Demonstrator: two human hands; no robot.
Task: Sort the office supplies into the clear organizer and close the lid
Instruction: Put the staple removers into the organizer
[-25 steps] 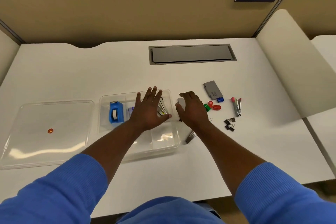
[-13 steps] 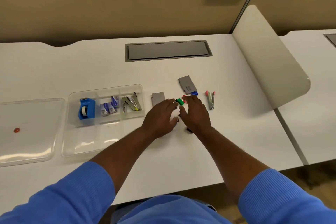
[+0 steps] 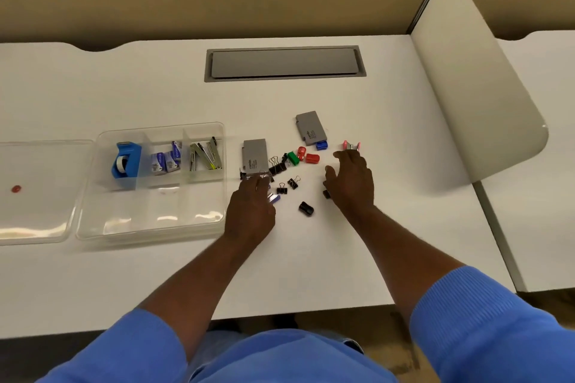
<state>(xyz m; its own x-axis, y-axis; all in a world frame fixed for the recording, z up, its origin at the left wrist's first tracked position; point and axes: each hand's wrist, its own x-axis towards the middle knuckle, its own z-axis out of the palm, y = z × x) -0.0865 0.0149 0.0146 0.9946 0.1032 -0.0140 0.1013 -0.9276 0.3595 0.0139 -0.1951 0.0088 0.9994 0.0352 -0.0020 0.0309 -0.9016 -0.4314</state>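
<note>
On the far left the lid (image 3: 37, 193) lies off, beside the clear organizer (image 3: 149, 227), whose back cells hold the tape dispenser (image 3: 126, 163), staple boxes (image 3: 165, 160) and staplers (image 3: 205, 155). My left hand (image 3: 252, 211) sits curled over small clips near the binder clips (image 3: 287, 185); I cannot tell what it grips. My right hand (image 3: 351, 182) hovers half open, empty as far as I see. I judge a hasty sweep could scatter the clips, or mix them into the wrong cell.
</note>
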